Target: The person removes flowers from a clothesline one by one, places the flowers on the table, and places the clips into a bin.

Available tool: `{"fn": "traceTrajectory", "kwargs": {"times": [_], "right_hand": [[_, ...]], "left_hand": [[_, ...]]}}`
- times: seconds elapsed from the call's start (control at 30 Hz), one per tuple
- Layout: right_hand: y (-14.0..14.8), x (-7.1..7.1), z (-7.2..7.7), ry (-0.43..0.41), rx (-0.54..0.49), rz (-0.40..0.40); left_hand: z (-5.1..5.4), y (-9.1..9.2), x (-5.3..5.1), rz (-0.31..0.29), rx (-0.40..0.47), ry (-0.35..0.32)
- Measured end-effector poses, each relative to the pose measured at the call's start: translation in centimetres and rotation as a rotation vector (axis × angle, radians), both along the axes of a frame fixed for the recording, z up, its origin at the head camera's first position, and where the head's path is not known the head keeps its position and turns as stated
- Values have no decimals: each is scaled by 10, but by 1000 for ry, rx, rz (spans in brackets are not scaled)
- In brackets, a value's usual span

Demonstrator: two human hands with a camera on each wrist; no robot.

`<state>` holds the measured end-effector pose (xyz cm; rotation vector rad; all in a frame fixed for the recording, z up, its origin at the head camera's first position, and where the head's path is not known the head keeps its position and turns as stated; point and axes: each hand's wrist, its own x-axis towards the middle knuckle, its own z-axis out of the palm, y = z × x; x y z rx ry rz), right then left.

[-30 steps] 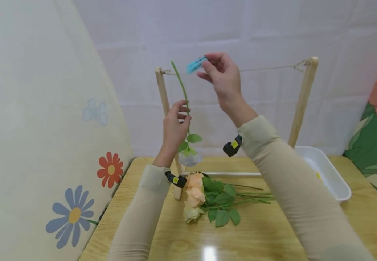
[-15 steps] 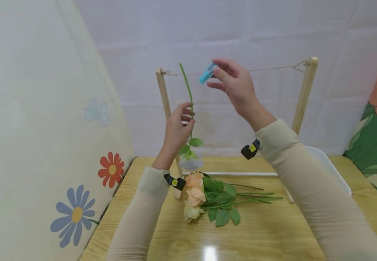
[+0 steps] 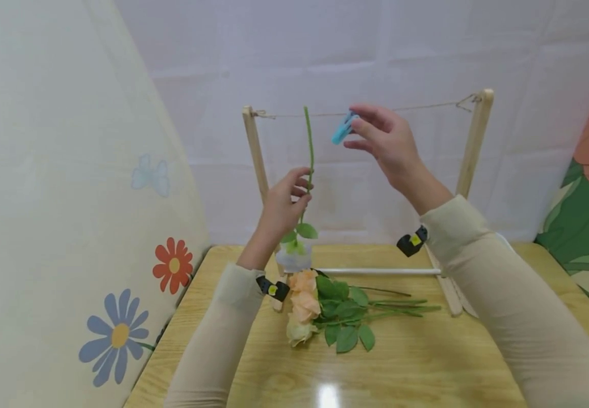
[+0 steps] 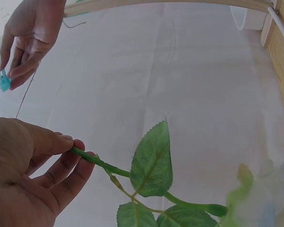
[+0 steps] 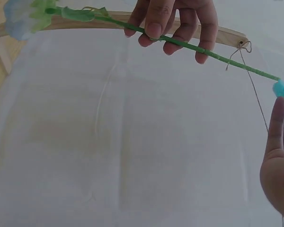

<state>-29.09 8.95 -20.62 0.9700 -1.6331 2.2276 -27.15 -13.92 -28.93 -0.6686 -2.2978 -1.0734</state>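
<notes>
My left hand [image 3: 285, 205] pinches the green stem of an artificial rose [image 3: 310, 141], which hangs head down with its pale bluish-white bloom [image 3: 294, 258] lowest. In the left wrist view the thumb and fingers hold the stem [image 4: 116, 169] just above its leaves. Up and to the right, my right hand [image 3: 388, 141] pinches a light blue clothespin [image 3: 344, 128] between thumb and fingers. The clothespin is just below a thin string [image 3: 422, 107] and apart from the stem in the head view. The stem's top end reaches about string height; whether it touches the string I cannot tell.
The string spans two wooden posts [image 3: 470, 147] of a frame with a white bar [image 3: 376, 271] low down. Several peach and cream roses [image 3: 305, 303] with leafy stems lie on the wooden table [image 3: 376, 374]. A white tray, mostly behind my right arm, stands at the right.
Both hands have moved to the right and slightly down, the left with the rose, the right with the clothespin. The gap between clothespin and stem is wider, and the clothespin has tilted more steeply.
</notes>
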Motion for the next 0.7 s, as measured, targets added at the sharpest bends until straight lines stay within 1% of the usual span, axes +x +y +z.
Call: {"fn": "traceTrajectory", "kwargs": {"times": [0.13,0.3,0.47,0.6,0.7], "right_hand": [[10,0,-7,-6,21,6],[22,1,-14,10,47,3],[34,3,-21,8,16,32],[44,4,-27,0,-14,49],[52,6,-31,6,10,31]], "left_hand": [[-2,2,1,-10,-38,-23],[-3,4,2,-8,-83,-14],[-5,8,5,-34,-141,-9],[-6,12,6,-50,-201,20],[-6,15,7,-57,-237,40]]}}
